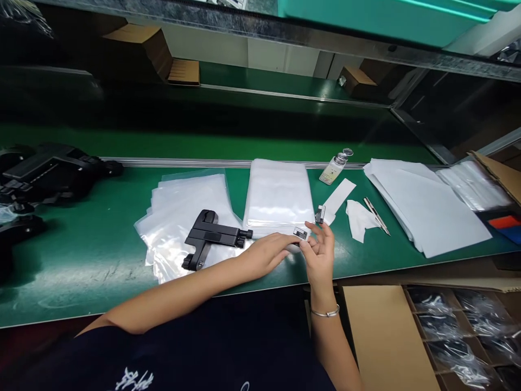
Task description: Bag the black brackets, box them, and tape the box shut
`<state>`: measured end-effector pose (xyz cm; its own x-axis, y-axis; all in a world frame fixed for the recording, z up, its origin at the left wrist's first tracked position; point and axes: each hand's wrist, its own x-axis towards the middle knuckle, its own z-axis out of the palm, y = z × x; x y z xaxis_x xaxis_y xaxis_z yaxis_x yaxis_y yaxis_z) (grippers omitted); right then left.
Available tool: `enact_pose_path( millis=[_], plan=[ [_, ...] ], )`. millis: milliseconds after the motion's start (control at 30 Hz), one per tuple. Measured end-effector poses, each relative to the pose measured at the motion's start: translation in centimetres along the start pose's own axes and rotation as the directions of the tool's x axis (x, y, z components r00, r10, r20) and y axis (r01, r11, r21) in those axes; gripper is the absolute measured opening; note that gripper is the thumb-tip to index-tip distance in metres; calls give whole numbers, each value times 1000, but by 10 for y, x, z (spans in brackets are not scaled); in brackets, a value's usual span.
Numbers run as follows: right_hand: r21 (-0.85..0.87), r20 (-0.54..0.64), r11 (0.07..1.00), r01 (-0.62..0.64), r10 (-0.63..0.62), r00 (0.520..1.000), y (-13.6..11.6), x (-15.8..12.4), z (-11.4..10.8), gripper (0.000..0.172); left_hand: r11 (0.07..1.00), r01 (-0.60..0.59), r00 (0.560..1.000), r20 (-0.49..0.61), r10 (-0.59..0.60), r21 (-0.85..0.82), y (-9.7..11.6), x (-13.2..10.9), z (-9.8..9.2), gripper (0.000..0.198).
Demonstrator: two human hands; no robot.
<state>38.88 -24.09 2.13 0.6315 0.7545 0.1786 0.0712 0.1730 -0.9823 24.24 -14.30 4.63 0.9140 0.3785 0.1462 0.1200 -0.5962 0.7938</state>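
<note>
A small white label with black print (300, 233) sits at the fingertips of both hands, over the front edge of a stack of clear plastic bags. My left hand (266, 254) comes in from the left, its fingers pressed together at the label. From below, my right hand (319, 252) pinches the label's other side between thumb and fingers. Just behind the right fingertips, another dark printed label (320, 214) lies by a white paper strip (341, 196). A black bracket-like part with knobs (214, 236) rests on fanned-out clear bags (187, 195), left of my hands.
The bag stack (279, 190) lies in the middle of the green table. Beyond it are a pump bottle (331, 171), crumpled white cloth (360, 218), tweezers (376, 216) and white sheets (427, 206). Black equipment (52, 174) stands left. A divided carton (386, 331) holds bagged parts.
</note>
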Motion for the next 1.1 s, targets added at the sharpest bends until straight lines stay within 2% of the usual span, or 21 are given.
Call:
enact_pose_path(
  millis=[33, 100, 133, 200, 300, 367, 400, 467, 533, 567, 633, 667, 700, 767, 867, 1100],
  plan=[
    [-25, -49, 1000, -1, 0, 999, 0, 7, -1, 63, 1000, 3, 1000, 5, -3, 30, 0, -1, 0, 47],
    [-180, -175, 983, -22, -10, 985, 2, 25, -9, 64, 995, 62, 998, -9, -61, 81, 1, -6, -10, 62],
    [-295, -231, 954, -57, -14, 973, 4, 35, -17, 65, 988, 110, 994, -30, -107, 108, 0, -10, -21, 65],
    [-540, -294, 830, -137, -34, 955, 11, 56, -37, 64, 960, 218, 974, -105, -202, 178, -7, -23, -51, 61],
    [-773, -268, 617, -143, -114, 957, 25, 78, -64, 61, 881, 378, 914, -267, -306, 284, -35, -53, -101, 51],
    [-852, -251, 510, -120, -196, 948, 30, 85, -70, 59, 845, 439, 887, -298, -353, 307, -61, -77, -123, 51],
    [-873, -248, 477, -102, -252, 935, 30, 85, -68, 56, 841, 453, 883, -280, -377, 297, -74, -89, -128, 53],
    [-872, -233, 489, -28, -364, 902, 23, 80, -51, 48, 857, 458, 883, -230, -408, 236, -92, -107, -123, 57],
    [-785, -203, 613, 90, -391, 898, 10, 68, -20, 34, 873, 460, 875, -248, -416, 159, -99, -117, -106, 59],
    [-698, -168, 702, 140, -351, 921, 3, 60, 0, 27, 873, 468, 863, -281, -419, 134, -98, -119, -96, 60],
    [-476, 19, 868, 141, -151, 988, -8, 41, 43, 23, 859, 499, 829, -354, -434, 115, -89, -118, -75, 59],
    [-399, 148, 913, 90, -33, 988, -10, 31, 64, 24, 850, 514, 815, -375, -442, 117, -83, -117, -67, 58],
    [-361, 262, 932, 32, 68, 963, -10, 21, 83, 24, 843, 524, 808, -385, -447, 122, -77, -115, -60, 58],
    [-364, 366, 931, -41, 183, 912, -6, 6, 112, 23, 839, 527, 806, -394, -441, 139, -66, -113, -52, 58],
    [-427, 358, 903, -45, 215, 909, 5, -6, 131, 22, 841, 519, 811, -396, -430, 151, -59, -114, -47, 58],
    [-519, 332, 855, -16, 218, 917, 7, -9, 137, 20, 850, 511, 813, -395, -428, 131, -60, -115, -46, 55]
  ],
)
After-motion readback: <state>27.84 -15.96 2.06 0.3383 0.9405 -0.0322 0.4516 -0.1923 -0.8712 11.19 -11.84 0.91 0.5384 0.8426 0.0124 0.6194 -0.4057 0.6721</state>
